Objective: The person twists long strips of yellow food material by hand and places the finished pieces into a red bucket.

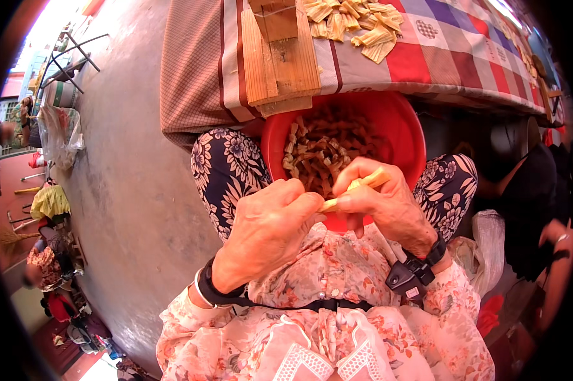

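Note:
My left hand (272, 228) and my right hand (386, 205) meet over the near rim of a red plastic basin (412, 138). Between them they hold one pale yellow folded strip (330, 205), perhaps dried tofu skin. My left hand pinches its left end. The fingers of my right hand close round the other part, and a knotted or folded end shows above the thumb. Many similar knotted pieces (320, 152) lie in the basin, which stands between my knees. More flat, pleated yellow strips (358, 21) are piled on the checked tablecloth ahead.
A wooden block stand (286, 62) sits at the edge of the cloth-covered table (439, 57), overhanging the basin's back rim. At the right, another person's arm (560, 262) is close by. A translucent plastic bag (487, 247) lies by my right side. Other people sit far left.

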Demonstrator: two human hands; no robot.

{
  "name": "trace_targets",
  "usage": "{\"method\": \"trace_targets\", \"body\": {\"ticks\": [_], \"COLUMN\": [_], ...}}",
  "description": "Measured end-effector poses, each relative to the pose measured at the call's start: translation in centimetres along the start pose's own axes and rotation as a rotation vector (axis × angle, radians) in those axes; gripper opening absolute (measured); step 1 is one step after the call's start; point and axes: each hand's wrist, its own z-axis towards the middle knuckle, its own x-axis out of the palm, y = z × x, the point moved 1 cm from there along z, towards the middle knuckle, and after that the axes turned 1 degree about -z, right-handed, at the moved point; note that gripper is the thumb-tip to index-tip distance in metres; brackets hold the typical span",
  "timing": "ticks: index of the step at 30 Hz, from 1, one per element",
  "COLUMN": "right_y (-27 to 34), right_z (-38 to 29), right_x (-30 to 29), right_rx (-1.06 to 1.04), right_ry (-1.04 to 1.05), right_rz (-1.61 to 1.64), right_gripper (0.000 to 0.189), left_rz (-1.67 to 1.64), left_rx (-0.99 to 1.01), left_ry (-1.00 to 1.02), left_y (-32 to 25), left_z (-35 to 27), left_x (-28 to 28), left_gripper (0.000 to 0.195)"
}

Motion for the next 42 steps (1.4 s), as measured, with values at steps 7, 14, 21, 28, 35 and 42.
{"method": "trace_targets", "body": {"ticks": [7, 14, 21, 28, 35, 42], "right_y": [1.1, 6.9, 7.5, 7.5, 5.9, 4.9], "right_z": [1.1, 5.7, 8.1, 10.1, 12.3, 11.4], "right_x": [0.2, 1.5, 1.0, 0.5, 0.3, -0.4], "right_rx": [-0.116, -0.396, -0.426, -0.428, -0.54, -0.554], "right_ry": [-0.016, -0.076, -0.2, -0.289, -0.413, -0.508], "right_rz": [-0.116, -0.222, -0.248, -0.263, -0.457, -0.397], "right_gripper": [0.012, 0.012, 0.014, 0.013, 0.01, 0.01], "left_rz": [-0.21, -0.514, -0.526, -0.514, -0.405, -0.596], "left_rx": [-0.069, -0.238, -0.247, -0.267, -0.213, -0.414], "left_ry": [0.037, -0.127, -0.174, -0.206, -0.257, -0.418], "left_y": [2.4, 4.4, 6.3, 7.8, 8.7, 8.1], "left_z": [-0.1, 4.4, 6.7, 8.1, 8.8, 7.3], "left_x": [-1.8, -7.6, -7.7, -7.3, -5.6, -5.3], "left_gripper": [0.011, 0.016, 0.016, 0.016, 0.012, 0.014]}}
